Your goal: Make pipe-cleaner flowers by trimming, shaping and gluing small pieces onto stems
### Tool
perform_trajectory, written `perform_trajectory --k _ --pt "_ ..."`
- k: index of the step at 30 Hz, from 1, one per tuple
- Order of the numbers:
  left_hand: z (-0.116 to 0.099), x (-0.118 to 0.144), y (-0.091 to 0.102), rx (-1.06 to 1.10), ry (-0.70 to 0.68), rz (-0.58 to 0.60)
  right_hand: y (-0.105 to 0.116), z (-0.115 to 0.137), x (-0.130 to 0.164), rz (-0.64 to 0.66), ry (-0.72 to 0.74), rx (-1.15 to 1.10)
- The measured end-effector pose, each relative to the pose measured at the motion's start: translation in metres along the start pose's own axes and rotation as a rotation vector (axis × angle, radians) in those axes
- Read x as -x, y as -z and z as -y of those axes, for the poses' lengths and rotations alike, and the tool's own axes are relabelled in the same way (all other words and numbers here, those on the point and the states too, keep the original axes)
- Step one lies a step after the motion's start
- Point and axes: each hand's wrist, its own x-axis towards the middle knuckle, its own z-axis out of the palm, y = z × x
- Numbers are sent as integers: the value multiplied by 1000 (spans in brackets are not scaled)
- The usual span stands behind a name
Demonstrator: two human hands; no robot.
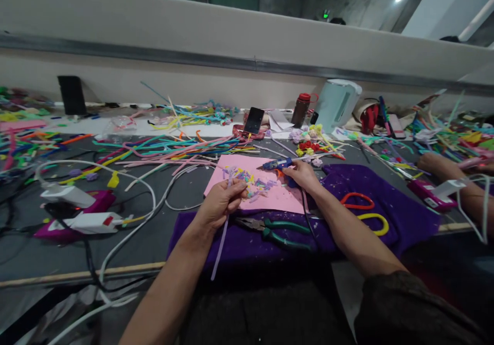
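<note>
My left hand (pixel 224 201) pinches a lavender pipe cleaner (pixel 219 252); one end hangs toward me and the other rises above the fingers. My right hand (pixel 303 175) is closed around a blue glue gun (pixel 278 164), its tip pointing left and its dark cord trailing toward me. Both hands are over a pink sheet (pixel 287 204) scattered with short purple, yellow and teal pipe cleaner pieces (pixel 259 186). Green-handled pliers (pixel 287 225) lie on the purple cloth (pixel 332 227) just below the sheet. Red and yellow scissor handles (pixel 357 201) rest by my right forearm.
Long coloured pipe cleaners (pixel 170 147) lie behind the sheet. White plugs (pixel 92 222) with looping cables occupy the left. A phone (pixel 253 121), bottle (pixel 301 109) and pale blue kettle (pixel 339 106) stand at the back. Another person's hand (pixel 438 167) is at the right.
</note>
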Motion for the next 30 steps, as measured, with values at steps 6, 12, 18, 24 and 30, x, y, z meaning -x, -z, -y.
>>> perform_trajectory --k 6,12,18,24,30 --pt "0 -4 1 -19 -3 -5 40 5 13 -25 102 243" --pt "-2 -4 -2 -38 15 4 121 -21 77 270 432 521" --pt "-3 -5 -3 -87 12 2 124 -52 121 326 567 784" --pt "-2 -8 -3 -97 50 -21 125 -65 108 212 563 968" --pt "-3 -7 -5 -101 32 -33 150 -88 73 163 564 1071"
